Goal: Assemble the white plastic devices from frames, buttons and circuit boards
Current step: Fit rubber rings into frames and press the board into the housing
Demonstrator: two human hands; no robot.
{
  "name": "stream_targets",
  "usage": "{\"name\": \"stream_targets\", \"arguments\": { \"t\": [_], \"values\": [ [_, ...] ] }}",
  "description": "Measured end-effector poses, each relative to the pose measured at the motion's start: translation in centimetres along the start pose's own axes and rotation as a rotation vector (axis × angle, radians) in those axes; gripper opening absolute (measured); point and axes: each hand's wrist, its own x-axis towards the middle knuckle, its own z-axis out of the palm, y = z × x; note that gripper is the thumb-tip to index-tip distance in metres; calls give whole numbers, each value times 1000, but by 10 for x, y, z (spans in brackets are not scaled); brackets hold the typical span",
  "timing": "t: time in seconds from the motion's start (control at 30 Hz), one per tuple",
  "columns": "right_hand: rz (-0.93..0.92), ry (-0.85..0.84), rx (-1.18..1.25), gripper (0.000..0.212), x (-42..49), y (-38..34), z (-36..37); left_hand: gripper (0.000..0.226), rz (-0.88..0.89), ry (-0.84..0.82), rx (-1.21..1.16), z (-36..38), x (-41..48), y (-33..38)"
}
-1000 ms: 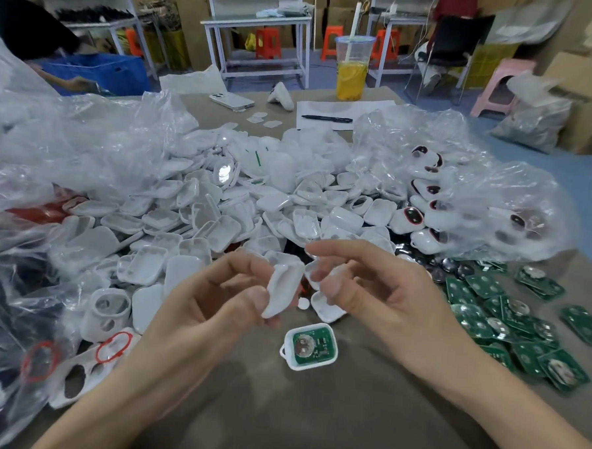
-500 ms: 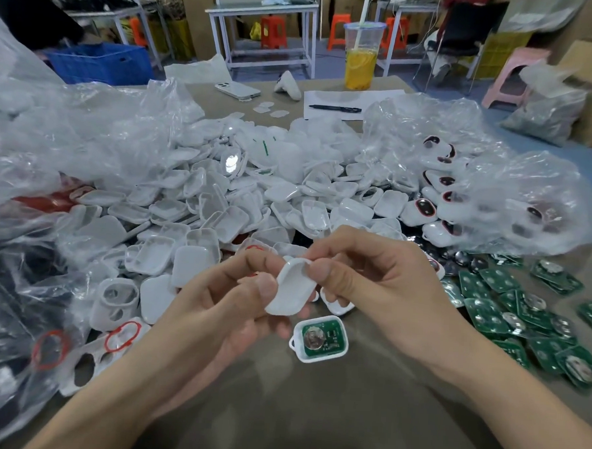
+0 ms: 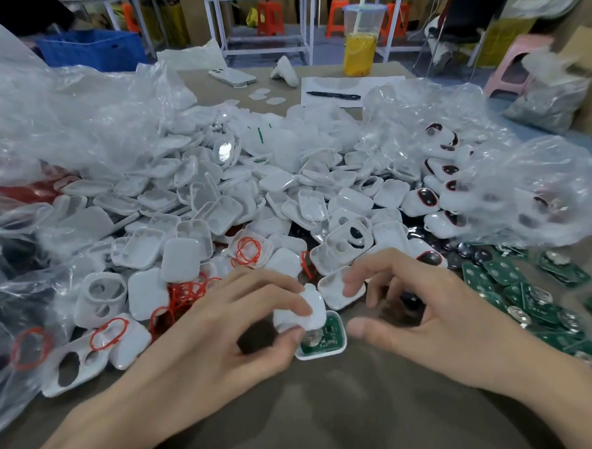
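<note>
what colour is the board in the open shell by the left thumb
Green circuit board, with a round silver part on it; head view shows it.

**Two bare hands, close together**

Both bare forearms (image 3: 113,410) reach in from the near edge, angling toward each other. The left hand (image 3: 227,327) lies palm down, thumb and curled fingers pinching a small white cover (image 3: 303,312). Just right of it, the right hand (image 3: 433,320) holds nothing, fingers spread and loosely bent, thumb pointing left.

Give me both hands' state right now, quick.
Left hand: pinching a white cover over the board-fitted frame.
Right hand: open, fingers relaxed, holding nothing.
</note>
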Motion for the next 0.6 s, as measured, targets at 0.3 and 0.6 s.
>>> {"name": "stream_targets", "arguments": {
  "t": [0.3,0.6],
  "values": [
    [23,-185,-151,61,0,6,4,17,39,-99,32,3,1,6],
    [-28,-177,-198,57,-1,6,9,16,34,-153,26,5,2,7]
  ]
}}
